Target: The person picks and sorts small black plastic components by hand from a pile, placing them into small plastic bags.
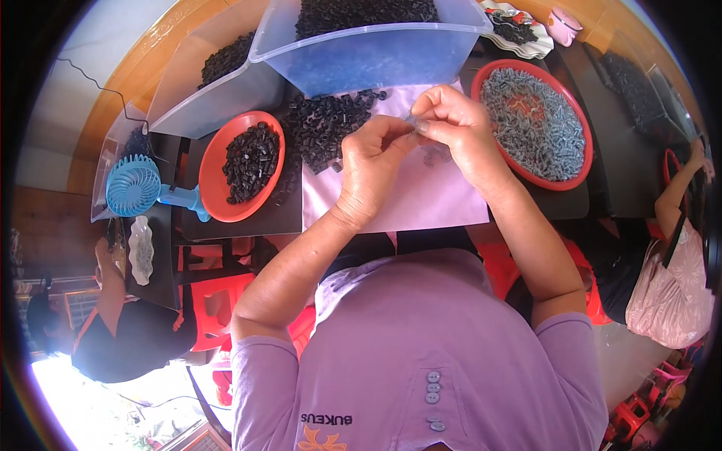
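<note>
My left hand (370, 161) and my right hand (456, 129) meet above a pale pink cloth (436, 195), fingertips pinched together. A small grey, see-through plastic piece (413, 120) shows between the right fingertips. Whatever the left fingertips pinch is mostly hidden by the fingers. A few similar clear grey bits (436, 155) lie on the cloth beneath the right hand. Beyond and left of my left hand spreads a loose heap of small black plastic parts (325, 128). To the right is a red bowl (589, 150) with many small grey plastic pieces.
At left stands a red bowl (218, 208) of black parts, beside a blue handheld fan (134, 186). A large clear bin (368, 64) with black parts blocks the far side; another bin (177, 105) adjoins it. Other people sit at both sides. A white scalloped dish (549, 49) is far right.
</note>
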`<state>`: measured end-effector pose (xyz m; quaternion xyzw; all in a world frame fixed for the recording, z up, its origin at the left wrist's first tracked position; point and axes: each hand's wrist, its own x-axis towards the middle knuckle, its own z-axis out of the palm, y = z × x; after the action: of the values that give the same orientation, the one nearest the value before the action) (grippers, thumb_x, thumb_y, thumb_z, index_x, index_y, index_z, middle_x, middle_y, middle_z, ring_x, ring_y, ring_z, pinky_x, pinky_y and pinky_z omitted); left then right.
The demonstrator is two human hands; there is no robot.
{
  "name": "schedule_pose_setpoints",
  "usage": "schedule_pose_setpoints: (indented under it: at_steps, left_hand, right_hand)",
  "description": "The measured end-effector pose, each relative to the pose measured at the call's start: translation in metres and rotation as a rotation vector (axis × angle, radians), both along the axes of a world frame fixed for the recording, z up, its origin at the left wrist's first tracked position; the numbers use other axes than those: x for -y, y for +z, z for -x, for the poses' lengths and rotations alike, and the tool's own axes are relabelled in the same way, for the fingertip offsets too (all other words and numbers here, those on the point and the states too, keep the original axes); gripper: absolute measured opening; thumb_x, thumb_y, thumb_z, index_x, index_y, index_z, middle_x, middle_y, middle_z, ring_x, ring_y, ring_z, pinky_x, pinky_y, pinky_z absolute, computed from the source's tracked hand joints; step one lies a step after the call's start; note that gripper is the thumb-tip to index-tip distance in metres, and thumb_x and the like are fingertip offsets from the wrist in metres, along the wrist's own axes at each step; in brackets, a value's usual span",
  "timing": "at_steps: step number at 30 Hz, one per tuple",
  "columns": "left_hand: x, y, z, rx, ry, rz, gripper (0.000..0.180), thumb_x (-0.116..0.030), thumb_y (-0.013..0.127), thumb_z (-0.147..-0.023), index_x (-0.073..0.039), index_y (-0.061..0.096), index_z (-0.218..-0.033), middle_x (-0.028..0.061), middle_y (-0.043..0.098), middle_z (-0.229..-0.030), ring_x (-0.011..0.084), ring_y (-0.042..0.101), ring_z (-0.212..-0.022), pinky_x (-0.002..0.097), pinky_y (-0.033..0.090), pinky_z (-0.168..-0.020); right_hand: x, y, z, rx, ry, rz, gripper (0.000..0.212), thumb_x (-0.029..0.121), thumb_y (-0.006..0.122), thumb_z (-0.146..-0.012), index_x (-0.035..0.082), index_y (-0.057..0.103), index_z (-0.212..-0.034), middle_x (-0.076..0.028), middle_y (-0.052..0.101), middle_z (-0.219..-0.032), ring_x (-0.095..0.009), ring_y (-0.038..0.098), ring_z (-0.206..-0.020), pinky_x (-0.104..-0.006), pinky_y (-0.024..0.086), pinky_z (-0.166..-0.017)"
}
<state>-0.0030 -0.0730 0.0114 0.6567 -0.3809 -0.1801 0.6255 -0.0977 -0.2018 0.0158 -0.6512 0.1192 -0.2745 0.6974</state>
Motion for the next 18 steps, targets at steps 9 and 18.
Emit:
schedule_pose_setpoints:
  at_steps: [9, 18]
  left_hand:
    - [-0.003, 0.010, -0.006, -0.464, -0.097, -0.162, 0.010, -0.009, 0.068, -0.089, 0.001, 0.066, -0.090, 0.0039, 0.063, -0.074, 0.0061, 0.053, -0.058, 0.0195, 0.037, -0.046]
    - [-0.009, 0.007, -0.003, -0.447, -0.109, -0.134, 0.011, -0.008, 0.067, -0.089, 0.003, 0.064, -0.092, 0.0051, 0.062, -0.073, 0.0077, 0.053, -0.056, 0.0204, 0.037, -0.045]
  right_hand:
    - [0.001, 0.002, 0.007, 0.023, 0.022, 0.032, 0.016, -0.006, 0.060, -0.085, 0.002, 0.060, -0.098, -0.002, 0.062, -0.082, -0.007, 0.058, -0.075, -0.0222, 0.047, -0.068]
    - [0.000, 0.007, 0.012, 0.019, 0.046, 0.023, 0.021, -0.008, 0.062, -0.080, 0.003, 0.060, -0.098, -0.002, 0.062, -0.087, -0.007, 0.058, -0.080, -0.0220, 0.048, -0.070]
